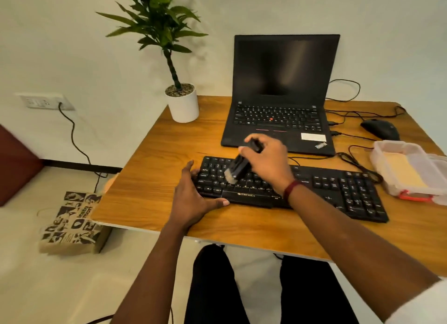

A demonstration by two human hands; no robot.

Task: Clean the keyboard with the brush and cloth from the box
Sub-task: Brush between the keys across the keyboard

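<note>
A black keyboard (338,188) lies across the wooden desk (169,142) in front of me. My right hand (268,161) grips a black brush (238,167), and its pale bristles touch the keys on the keyboard's left half. My left hand (193,198) rests at the keyboard's left end, fingers along the edge and thumb against the front rim. A clear plastic box (387,178) stands open at the right of the keyboard, with a yellowish cloth (401,171) lying inside it.
An open black laptop (280,101) sits behind the keyboard. A potted plant (182,103) stands at the desk's back left, and a black mouse (381,129) with cables lies at the back right. A printed paper bag (72,222) sits on the floor at the left.
</note>
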